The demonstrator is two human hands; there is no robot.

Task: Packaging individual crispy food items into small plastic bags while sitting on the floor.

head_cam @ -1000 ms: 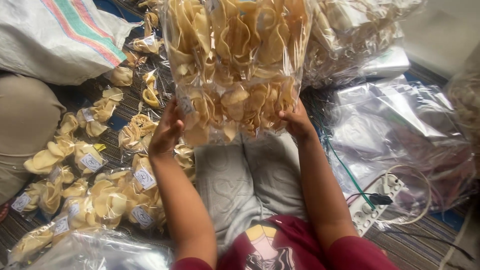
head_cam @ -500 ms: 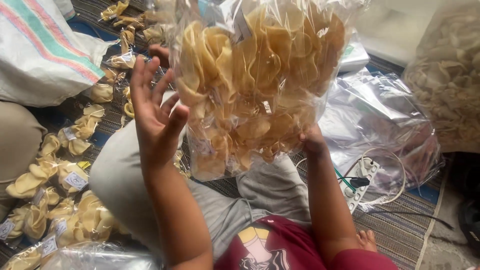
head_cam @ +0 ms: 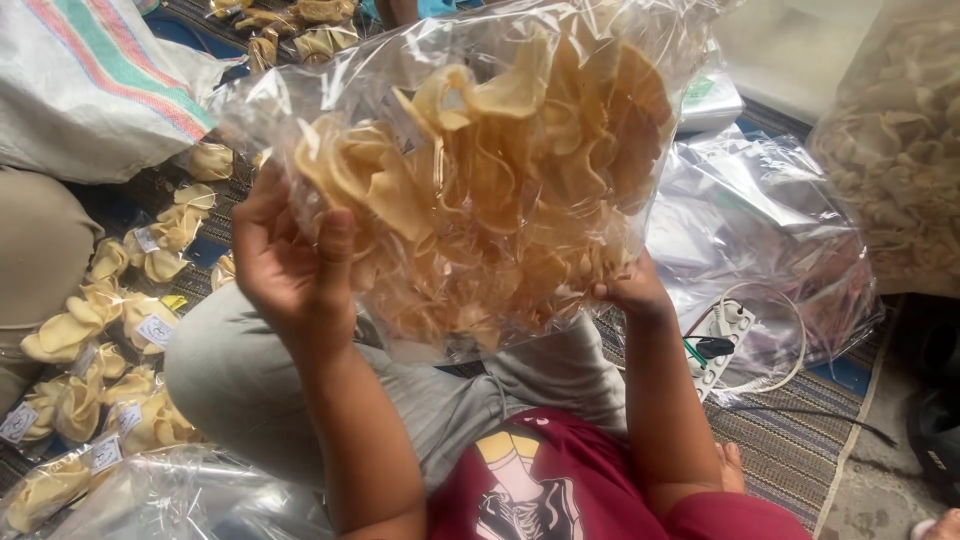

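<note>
A large clear plastic bag of pale yellow curled crackers [head_cam: 500,180] is held up in front of me, tilted to the left. My left hand [head_cam: 285,265] grips the bag's left side, thumb pressed on the plastic. My right hand [head_cam: 630,292] holds the bag from below at its right lower corner, mostly hidden behind it. My grey trousers and red shirt show underneath.
Several small packets of crackers with white labels [head_cam: 100,340] lie on the woven mat at left. A white sack with coloured stripes [head_cam: 90,80] is at top left. Empty clear bags [head_cam: 760,220] and a white power strip [head_cam: 715,350] lie at right; another full cracker bag [head_cam: 900,150] stands far right.
My left hand, open beside the bag half a second ago, has closed on the bag's left side. The bag has tipped over to the left and come lower.
</note>
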